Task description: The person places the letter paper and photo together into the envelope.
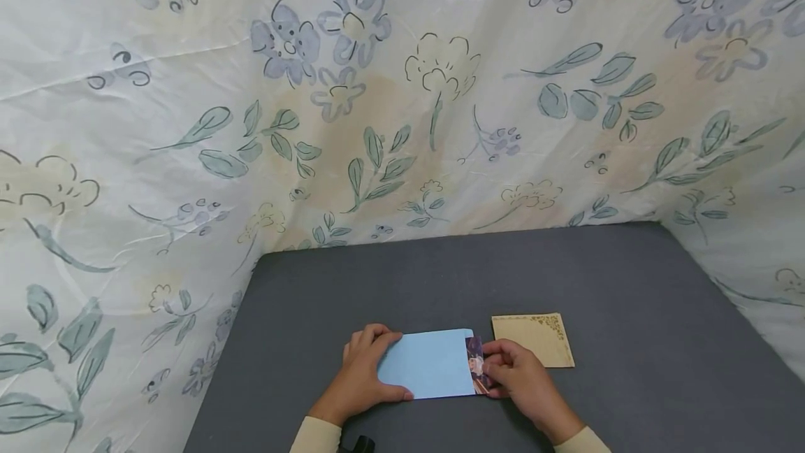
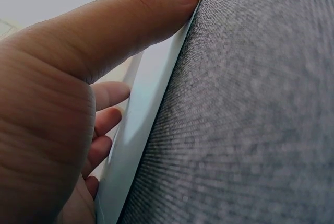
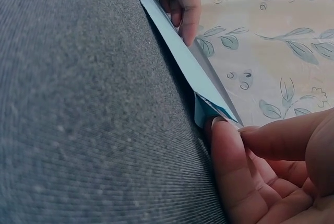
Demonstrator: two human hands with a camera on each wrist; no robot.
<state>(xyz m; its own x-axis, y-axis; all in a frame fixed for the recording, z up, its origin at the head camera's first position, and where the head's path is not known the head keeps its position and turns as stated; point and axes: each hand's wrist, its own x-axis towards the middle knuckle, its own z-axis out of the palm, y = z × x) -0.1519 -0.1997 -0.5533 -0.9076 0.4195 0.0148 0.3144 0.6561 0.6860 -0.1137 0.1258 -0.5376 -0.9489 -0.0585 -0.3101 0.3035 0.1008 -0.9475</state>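
The left hand (image 1: 361,376) spans one end of a blue envelope (image 1: 430,365), its thumb and fingers spread wide apart, thumb on the near edge and fingertips by the far corner. The envelope lies flat on the dark grey surface (image 1: 409,285), between the fingers of both hands. The right hand (image 1: 518,372) pinches the outer edge of a picture card (image 1: 475,362) between thumb and fingers; the card sticks partly out of the envelope, just left of those fingers. Beyond the right fingers and near them lies a tan card (image 1: 528,341) with brown corner decoration. Farther off, past all the fingers, hangs a flowered cloth (image 1: 383,103).
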